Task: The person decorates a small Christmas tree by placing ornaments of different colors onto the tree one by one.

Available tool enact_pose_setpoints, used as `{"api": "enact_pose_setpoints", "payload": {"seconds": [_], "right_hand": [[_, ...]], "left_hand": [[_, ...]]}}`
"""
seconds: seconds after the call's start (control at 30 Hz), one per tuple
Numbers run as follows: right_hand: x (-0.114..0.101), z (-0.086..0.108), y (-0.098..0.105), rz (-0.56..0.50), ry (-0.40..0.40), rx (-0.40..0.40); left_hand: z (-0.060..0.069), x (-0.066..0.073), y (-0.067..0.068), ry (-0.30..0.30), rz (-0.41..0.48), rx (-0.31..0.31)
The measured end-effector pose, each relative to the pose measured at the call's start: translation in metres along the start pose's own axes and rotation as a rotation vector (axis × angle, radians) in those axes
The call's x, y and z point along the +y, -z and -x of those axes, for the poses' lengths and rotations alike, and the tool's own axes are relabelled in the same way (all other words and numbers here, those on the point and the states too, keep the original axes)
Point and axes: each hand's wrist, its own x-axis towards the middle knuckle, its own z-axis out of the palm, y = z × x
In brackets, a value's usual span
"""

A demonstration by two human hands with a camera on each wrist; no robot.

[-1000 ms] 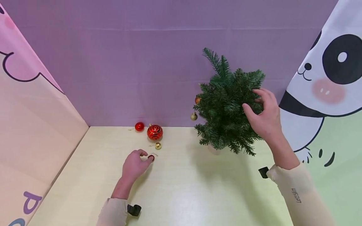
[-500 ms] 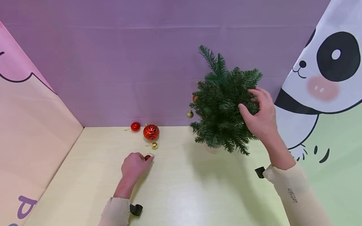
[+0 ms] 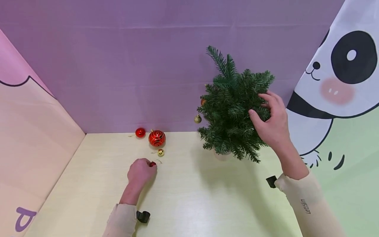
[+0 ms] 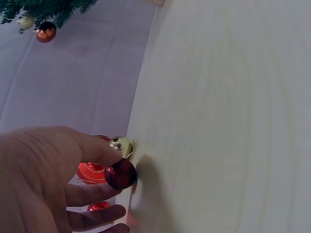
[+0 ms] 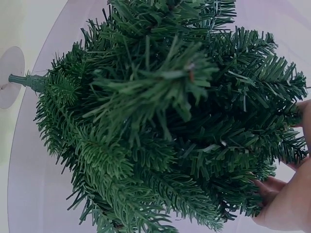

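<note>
My left hand [image 3: 139,171] pinches a small dark red bauble [image 4: 120,174] between thumb and fingers, low over the pale table. A thin hanging string lies beside it. Just past it rest a tiny gold bauble [image 3: 161,152], a large red bauble with gold swirls [image 3: 157,138] and a plain red bauble [image 3: 140,132]. On the right stands a small artificial Christmas tree [image 3: 231,115]. My right hand [image 3: 275,126] holds its right side, thumb and fingers curved around the branches; some fingertips are hidden in the needles. From its left side hang a glittery gold bauble [image 3: 197,119] and an orange bauble [image 3: 202,101].
A purple backdrop [image 3: 133,65] rises behind the table [image 3: 189,197]. Printed panels flank it, with a panda picture [image 3: 349,62] on the right. The tree's pale base [image 3: 222,156] sits near the table's back edge.
My left fingers have closed on the dark red bauble, which has shifted slightly. My right hand has stayed at the tree. The view has turned a little to the right.
</note>
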Motion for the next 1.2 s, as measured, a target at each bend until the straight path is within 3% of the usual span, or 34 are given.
{"api": "enact_pose_setpoints", "payload": {"seconds": [0.3, 0.77, 0.97, 1.2], "right_hand": [[0.003, -0.002, 0.004, -0.007, 0.01, -0.009], [0.007, 0.001, 0.005, -0.063, 0.015, -0.053], [0.008, 0.001, 0.008, -0.072, 0.022, -0.079], [0.007, 0.004, 0.015, -0.119, 0.022, -0.139]], "left_hand": [[0.009, 0.004, 0.001, 0.026, -0.035, 0.016], [0.028, 0.003, -0.006, 0.053, 0.034, 0.035], [0.039, 0.01, -0.008, 0.037, 0.113, 0.055], [0.053, 0.017, -0.015, 0.072, 0.231, 0.029]]}}
